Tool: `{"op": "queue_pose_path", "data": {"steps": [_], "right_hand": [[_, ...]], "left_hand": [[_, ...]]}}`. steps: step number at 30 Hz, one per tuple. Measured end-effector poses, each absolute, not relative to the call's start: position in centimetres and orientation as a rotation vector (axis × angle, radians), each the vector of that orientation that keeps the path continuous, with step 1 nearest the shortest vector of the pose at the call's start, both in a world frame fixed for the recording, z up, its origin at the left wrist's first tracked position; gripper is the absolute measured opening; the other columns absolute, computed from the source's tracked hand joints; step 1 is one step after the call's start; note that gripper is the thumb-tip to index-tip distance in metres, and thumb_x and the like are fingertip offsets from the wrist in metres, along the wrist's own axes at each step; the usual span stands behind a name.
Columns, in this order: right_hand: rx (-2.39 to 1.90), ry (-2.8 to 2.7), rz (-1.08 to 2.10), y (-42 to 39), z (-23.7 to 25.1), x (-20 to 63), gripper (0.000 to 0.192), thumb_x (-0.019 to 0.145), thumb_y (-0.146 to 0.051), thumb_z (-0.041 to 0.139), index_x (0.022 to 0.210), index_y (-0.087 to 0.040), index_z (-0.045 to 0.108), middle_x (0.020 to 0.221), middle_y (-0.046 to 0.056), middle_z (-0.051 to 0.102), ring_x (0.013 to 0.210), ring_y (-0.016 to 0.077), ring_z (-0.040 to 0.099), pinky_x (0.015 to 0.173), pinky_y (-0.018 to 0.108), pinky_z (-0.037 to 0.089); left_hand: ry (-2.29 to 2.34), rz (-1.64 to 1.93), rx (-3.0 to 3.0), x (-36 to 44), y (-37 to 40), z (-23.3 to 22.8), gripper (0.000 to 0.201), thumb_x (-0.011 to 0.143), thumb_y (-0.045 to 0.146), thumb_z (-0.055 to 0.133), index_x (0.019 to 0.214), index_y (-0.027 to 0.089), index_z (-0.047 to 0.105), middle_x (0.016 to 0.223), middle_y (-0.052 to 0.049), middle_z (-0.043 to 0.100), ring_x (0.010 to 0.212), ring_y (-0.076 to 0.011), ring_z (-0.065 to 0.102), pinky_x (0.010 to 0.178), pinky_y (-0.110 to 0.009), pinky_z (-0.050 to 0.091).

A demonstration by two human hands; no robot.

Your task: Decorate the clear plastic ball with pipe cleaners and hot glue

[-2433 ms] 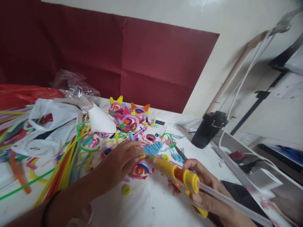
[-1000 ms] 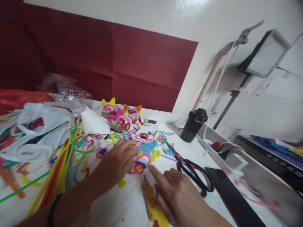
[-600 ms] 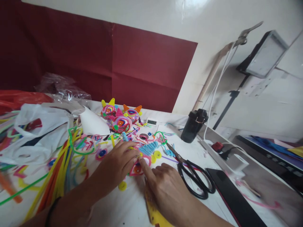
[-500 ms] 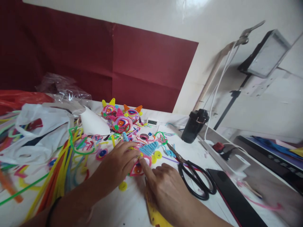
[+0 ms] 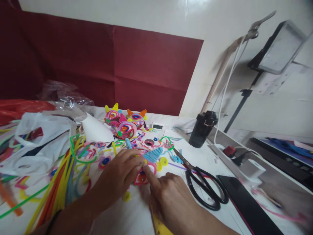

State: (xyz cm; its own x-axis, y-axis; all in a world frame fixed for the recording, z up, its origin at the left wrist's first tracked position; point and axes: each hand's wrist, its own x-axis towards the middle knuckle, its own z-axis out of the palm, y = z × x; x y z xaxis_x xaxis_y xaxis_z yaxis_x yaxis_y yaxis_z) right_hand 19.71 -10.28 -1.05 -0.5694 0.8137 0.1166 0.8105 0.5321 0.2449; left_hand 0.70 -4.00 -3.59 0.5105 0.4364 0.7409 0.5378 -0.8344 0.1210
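lt-blu ribbed triangle (image 5: pixel 153 154), yel coils (image 5: pixel 163 161), blk-handled scissors (image 5: pixel 188 165)

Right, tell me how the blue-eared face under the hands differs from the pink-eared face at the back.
Ears: light blue on the blue-eared face, bright pink on the pink-eared face.
Contact: the left hand and right hand are at the blue-eared face; neither touches the pink-eared face.
View: the hands partly cover the blue-eared face, while most of the pink-eared face shows.
Shared: each shows an orange eye with pink around it.
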Motion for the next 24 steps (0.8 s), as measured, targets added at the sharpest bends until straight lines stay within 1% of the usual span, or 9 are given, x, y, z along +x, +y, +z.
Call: {"op": "queue_pose_path", "data": {"steps": [3,7,12,17,19,24], "right_hand": [[1.462,2.738,0.389,-10.3,-0.9,19.9,0.065,0.084,-0.018,0.052,0.146,-0.002,0.04,0.073,0.011,0.075,0.064,0.0228,0.07,0.053,0.032,0.032],[1.483,2.706,0.303,-10.3,-0.1,20.0,0.068,0.083,-0.019,0.053,0.147,-0.005,0.038,0.077,0.011,0.076,0.068,0.0242,0.071,0.054,0.031,0.034],[1.504,2.708,0.241,-10.4,0.2,19.9,0.065,0.087,-0.019,0.051,0.149,-0.008,0.035,0.082,0.011,0.077,0.07,0.0244,0.072,0.055,0.031,0.034],[1.525,2.773,0.255,-10.6,0.1,20.0,0.06,0.087,-0.017,0.05,0.145,-0.009,0.039,0.08,0.009,0.076,0.069,0.026,0.072,0.053,0.033,0.033],[1.532,2.778,0.238,-10.7,0.3,20.0,0.061,0.085,-0.016,0.051,0.145,-0.009,0.04,0.08,0.008,0.076,0.069,0.0269,0.072,0.053,0.034,0.034],[1.547,2.75,0.188,-10.7,0.8,19.9,0.064,0.081,-0.014,0.055,0.143,-0.01,0.04,0.08,0.009,0.077,0.071,0.0275,0.073,0.054,0.033,0.036]], "left_hand": [[-0.85,-1.242,-2.617,0.7,-3.9,-3.7,0.018,0.1,0.023,0.046,0.113,0.023,0.06,0.113,-0.003,0.065,0.107,-0.0181,0.059,0.096,-0.032,0.046],[-0.879,-1.248,-2.643,0.8,-3.8,-3.9,0.018,0.1,0.025,0.047,0.114,0.023,0.058,0.114,-0.003,0.067,0.109,-0.0182,0.059,0.099,-0.033,0.044],[-0.932,-1.242,-2.634,0.7,-3.8,-4.0,0.021,0.1,0.028,0.047,0.115,0.023,0.06,0.114,-0.004,0.069,0.109,-0.0203,0.061,0.099,-0.036,0.047],[-0.894,-1.226,-2.591,0.5,-4.0,-3.7,0.02,0.099,0.026,0.047,0.11,0.022,0.063,0.111,-0.005,0.071,0.106,-0.0208,0.064,0.097,-0.037,0.05],[-0.89,-1.225,-2.581,0.5,-4.0,-3.8,0.02,0.099,0.026,0.047,0.108,0.022,0.064,0.11,-0.006,0.071,0.105,-0.0209,0.065,0.097,-0.037,0.051],[-0.879,-1.259,-2.557,0.6,-3.9,-4.2,0.022,0.098,0.023,0.047,0.113,0.021,0.062,0.11,-0.006,0.071,0.108,-0.0212,0.064,0.099,-0.038,0.05]]}}
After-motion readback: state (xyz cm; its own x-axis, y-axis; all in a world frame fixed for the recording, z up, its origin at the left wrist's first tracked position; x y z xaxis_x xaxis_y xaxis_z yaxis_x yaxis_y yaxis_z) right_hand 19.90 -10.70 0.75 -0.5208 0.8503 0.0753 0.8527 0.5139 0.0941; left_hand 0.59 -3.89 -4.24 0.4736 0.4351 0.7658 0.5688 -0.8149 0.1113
